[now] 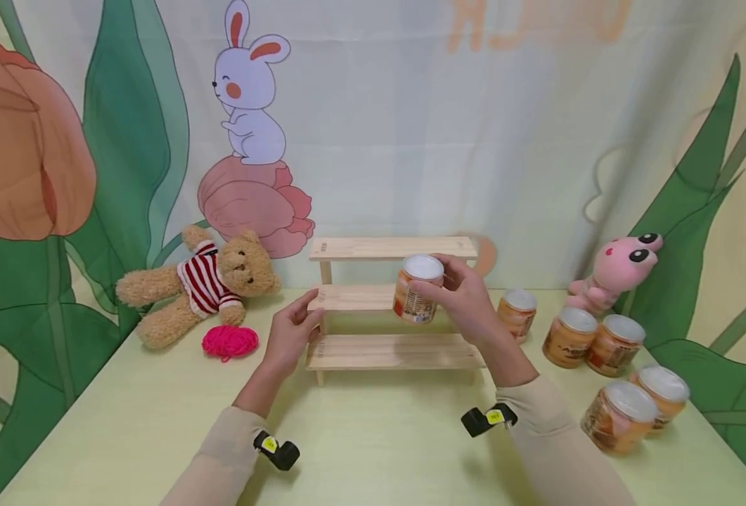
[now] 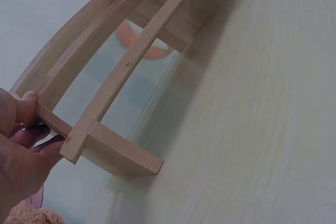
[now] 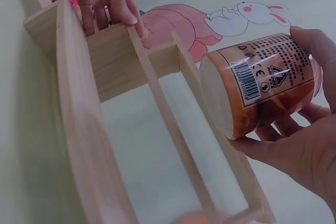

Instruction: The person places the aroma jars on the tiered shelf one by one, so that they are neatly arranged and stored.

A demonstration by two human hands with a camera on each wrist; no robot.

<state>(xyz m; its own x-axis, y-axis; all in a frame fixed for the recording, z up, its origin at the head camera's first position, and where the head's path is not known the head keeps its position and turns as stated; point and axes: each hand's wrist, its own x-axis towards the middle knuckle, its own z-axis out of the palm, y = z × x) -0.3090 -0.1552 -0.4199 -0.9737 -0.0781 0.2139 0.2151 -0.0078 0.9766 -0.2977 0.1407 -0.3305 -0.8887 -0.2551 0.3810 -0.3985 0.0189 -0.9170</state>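
Far left on the pale green table: a teddy bear in a striped jumper, lying flat, with a pink yarn ball just beside it. At centre, a 3-tier wooden rack. To the right, 5 more cans standing near each other, a pink plush toy behind them.

Left hand gripping the rack's left end, thumb and fingers curled round the side piece. Right hand wrapped round an orange-labelled can, held tilted in the air in front of the middle tier, not touching the wood; barcode visible in the right wrist view.

Behind, a cartoon backdrop with a rabbit, tulips and green leaves.
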